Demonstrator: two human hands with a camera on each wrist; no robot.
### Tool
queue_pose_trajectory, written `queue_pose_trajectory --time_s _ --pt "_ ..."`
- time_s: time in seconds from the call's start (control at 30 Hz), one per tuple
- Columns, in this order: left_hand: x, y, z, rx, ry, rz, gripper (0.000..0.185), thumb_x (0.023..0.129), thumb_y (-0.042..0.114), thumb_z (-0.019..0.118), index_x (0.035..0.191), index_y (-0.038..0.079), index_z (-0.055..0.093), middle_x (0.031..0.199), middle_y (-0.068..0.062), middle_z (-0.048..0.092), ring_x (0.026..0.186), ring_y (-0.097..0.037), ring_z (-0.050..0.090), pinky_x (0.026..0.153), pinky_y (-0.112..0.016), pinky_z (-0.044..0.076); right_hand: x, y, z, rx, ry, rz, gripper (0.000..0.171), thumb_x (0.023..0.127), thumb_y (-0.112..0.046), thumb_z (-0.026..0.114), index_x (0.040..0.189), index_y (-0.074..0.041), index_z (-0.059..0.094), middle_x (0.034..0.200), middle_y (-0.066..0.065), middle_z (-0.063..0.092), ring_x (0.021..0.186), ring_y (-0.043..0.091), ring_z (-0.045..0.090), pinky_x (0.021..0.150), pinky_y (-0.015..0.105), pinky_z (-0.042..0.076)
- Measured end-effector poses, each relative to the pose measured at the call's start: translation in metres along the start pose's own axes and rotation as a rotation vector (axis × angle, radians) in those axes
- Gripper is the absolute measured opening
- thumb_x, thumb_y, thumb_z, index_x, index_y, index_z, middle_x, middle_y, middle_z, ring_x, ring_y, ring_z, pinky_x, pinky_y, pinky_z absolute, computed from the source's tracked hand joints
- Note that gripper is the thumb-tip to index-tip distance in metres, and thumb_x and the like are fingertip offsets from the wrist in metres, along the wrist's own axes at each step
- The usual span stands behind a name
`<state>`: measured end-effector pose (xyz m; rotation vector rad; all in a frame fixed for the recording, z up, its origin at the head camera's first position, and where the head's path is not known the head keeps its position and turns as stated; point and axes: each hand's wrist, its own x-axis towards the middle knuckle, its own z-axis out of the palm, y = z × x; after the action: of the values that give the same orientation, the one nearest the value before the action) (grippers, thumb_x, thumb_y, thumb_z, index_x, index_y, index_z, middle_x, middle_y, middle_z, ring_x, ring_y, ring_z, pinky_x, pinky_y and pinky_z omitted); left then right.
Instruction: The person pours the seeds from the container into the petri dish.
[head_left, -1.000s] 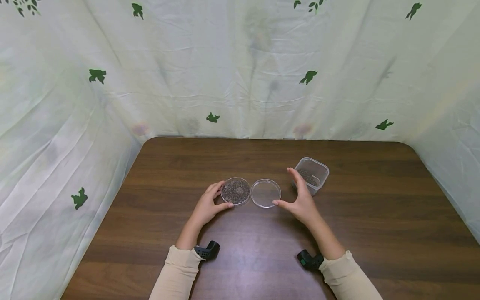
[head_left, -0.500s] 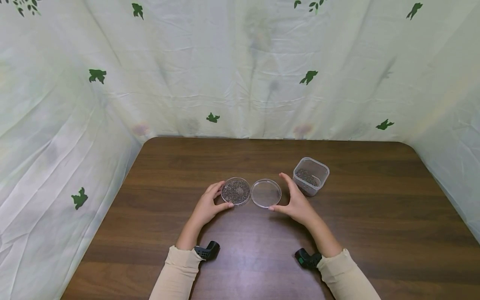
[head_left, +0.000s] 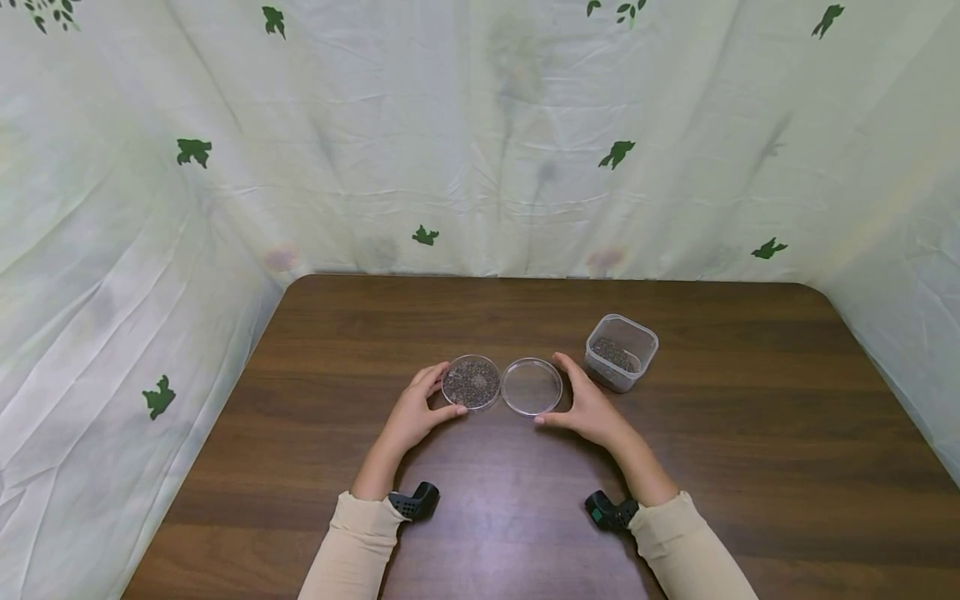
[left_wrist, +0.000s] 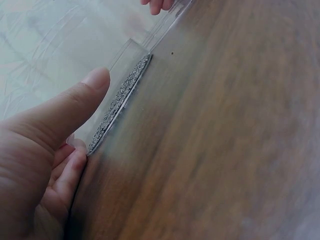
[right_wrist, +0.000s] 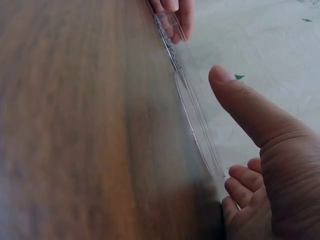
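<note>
Left hand (head_left: 415, 414) cups the seed dish (head_left: 471, 382), thumb and fingers curved round its rim. Right hand (head_left: 588, 408) brackets the lid (head_left: 531, 386) (empty, clear), fingers spread; contact unclear.

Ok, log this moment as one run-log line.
left hand: holds filled dish | right hand: fingers around empty dish, contact unclear | tub: apart, right | surface: table

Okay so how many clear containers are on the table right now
3. A round dish filled with dark grains sits by the left hand; an empty round dish lies right beside it, at the right hand; a square tub holding some grains stands farther right. None looks hidden.
</note>
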<state>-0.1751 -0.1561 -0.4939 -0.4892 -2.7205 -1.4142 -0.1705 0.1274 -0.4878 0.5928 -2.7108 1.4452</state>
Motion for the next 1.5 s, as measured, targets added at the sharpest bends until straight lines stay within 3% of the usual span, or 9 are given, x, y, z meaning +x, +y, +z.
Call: queue_pose_trajectory --time_s 0.3,0.73,1.5 --pt "0.001 0.001 0.0 0.005 0.006 0.008 0.08 0.059 0.041 0.068 0.124 0.007 0.036 0.118 -0.008 0.038 0.102 -0.02 0.044 0.087 -0.024 0.037 0.003 0.002 0.002 -0.022 -0.02 0.017 0.1 0.053 -0.038 0.075 0.129 -0.004 0.019 0.127 0.011 0.028 0.116 0.02 0.025 0.095 0.038 0.024" --pt "0.001 -0.001 0.0 0.002 0.007 0.009 0.079 0.06 0.039 0.069 0.124 0.007 0.036 0.118 -0.007 0.038 0.102 -0.02 0.045 0.086 -0.023 0.037 0.004 -0.002 0.008 -0.155 -0.022 0.047 0.095 0.057 -0.043 0.071 0.129 -0.006 0.021 0.127 0.011 0.029 0.115 0.02 0.027 0.093 0.038 0.028" --pt "0.0 -0.001 0.0 0.003 0.003 0.008 0.079 0.06 0.037 0.069 0.124 0.006 0.035 0.118 -0.007 0.038 0.103 -0.02 0.044 0.087 -0.024 0.037 0.002 -0.009 0.005 -0.064 0.038 -0.007 0.095 0.055 -0.04 0.073 0.129 -0.008 0.023 0.127 0.006 0.03 0.113 0.017 0.03 0.091 0.038 0.03"
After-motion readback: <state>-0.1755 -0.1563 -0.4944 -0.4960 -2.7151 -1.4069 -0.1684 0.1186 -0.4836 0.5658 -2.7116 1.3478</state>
